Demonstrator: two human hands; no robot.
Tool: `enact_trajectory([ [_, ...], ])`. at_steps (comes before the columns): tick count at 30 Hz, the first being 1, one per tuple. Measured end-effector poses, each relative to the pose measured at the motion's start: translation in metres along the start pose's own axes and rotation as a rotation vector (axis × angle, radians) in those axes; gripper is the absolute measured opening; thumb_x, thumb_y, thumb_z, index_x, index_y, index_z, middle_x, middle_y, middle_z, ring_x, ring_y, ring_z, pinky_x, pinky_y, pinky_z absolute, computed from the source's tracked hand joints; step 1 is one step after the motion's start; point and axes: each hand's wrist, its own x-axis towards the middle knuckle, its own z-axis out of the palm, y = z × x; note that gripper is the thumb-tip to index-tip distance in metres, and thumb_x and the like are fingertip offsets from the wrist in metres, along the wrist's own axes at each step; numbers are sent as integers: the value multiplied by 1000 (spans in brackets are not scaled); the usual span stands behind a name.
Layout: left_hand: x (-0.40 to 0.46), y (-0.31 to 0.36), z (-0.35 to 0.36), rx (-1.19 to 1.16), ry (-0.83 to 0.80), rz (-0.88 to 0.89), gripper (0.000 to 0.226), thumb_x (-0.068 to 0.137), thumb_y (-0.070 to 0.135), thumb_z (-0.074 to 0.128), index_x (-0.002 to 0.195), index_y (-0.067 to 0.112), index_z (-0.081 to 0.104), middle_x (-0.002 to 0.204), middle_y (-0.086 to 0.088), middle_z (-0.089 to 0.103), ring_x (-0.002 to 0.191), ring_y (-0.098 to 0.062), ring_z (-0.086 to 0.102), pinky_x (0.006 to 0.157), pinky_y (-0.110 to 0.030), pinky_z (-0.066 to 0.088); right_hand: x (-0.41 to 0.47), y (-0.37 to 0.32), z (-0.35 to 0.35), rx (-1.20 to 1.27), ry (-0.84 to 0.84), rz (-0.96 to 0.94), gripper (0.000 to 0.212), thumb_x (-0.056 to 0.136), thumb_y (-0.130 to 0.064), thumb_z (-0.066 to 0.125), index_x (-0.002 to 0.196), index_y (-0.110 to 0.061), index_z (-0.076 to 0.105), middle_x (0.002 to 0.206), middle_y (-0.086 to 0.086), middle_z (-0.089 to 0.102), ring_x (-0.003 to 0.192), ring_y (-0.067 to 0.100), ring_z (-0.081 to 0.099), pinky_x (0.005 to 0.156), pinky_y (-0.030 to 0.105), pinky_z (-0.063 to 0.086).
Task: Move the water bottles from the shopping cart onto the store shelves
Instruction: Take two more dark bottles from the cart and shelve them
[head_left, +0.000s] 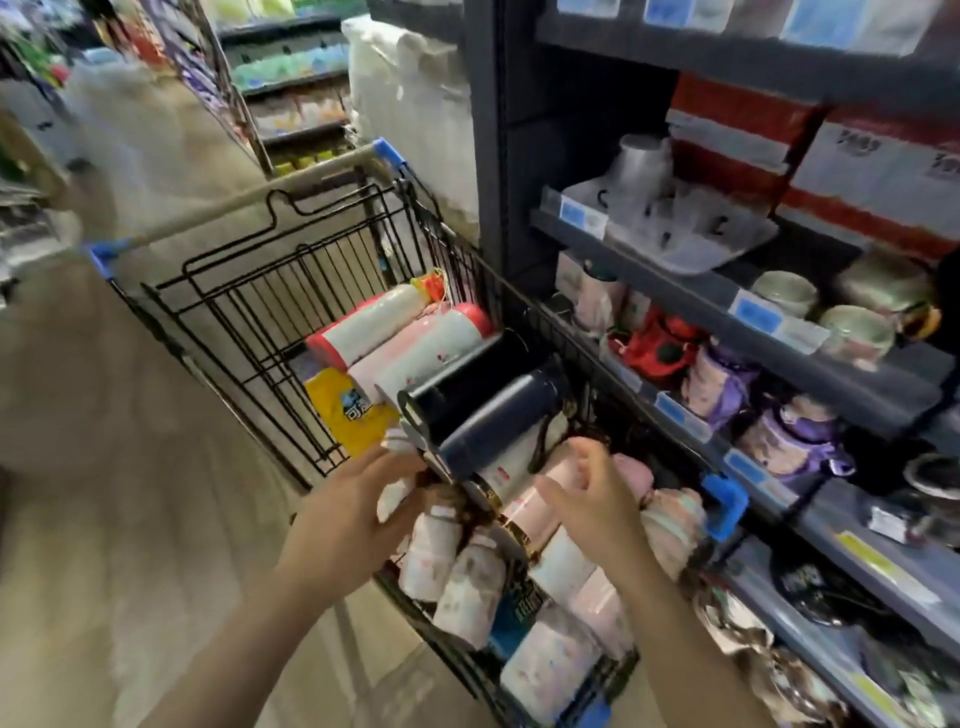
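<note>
A black wire shopping cart (249, 291) stands beside the shelves, full of water bottles lying on their sides. Two dark navy bottles (493, 410) lie on top in the middle. White bottles with red ends (384, 322) lie behind them, and several pale pink and white bottles (457, 577) fill the near end. My left hand (353, 514) reaches in from the left, its fingers stretched out against a small white bottle (392, 501) and a brown strap. My right hand (597, 499) hovers over a pink bottle (535, 514) with loosely bent fingers, holding nothing.
Grey store shelves (691, 301) on the right carry purple and pink bottles (727, 384), a red one (654, 343), glass jars and boxes. The cart's blue corner bumper (724, 504) sits close to the shelf edge. A yellow packet (343, 410) lies in the cart. The aisle floor runs to the left.
</note>
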Motion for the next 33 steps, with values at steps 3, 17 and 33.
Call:
enact_trajectory([
  [3, 38, -28, 9, 22, -5, -25, 35, 86, 44, 49, 107, 24, 68, 102, 18, 60, 91, -15, 64, 73, -29, 51, 24, -8, 14, -52, 37, 6, 59, 88, -35, 65, 140, -25, 38, 142, 1, 44, 124, 18, 45, 97, 32, 39],
  [17, 222, -103, 96, 39, -381, 99, 71, 86, 51, 63, 147, 28, 34, 139, -2, 41, 124, -27, 46, 90, -37, 46, 62, -19, 85, -241, 309, 307, 60, 89, -37, 63, 140, -34, 32, 144, -5, 39, 122, 15, 47, 83, 27, 37],
  [33, 238, -113, 108, -103, -494, 33, 89, 75, 44, 70, 150, 37, 22, 144, -2, 41, 127, -27, 39, 89, -40, 45, 129, -43, 161, -173, 526, 552, 74, 88, -34, 63, 148, -32, 19, 147, 5, 36, 113, 26, 57, 83, 36, 51],
])
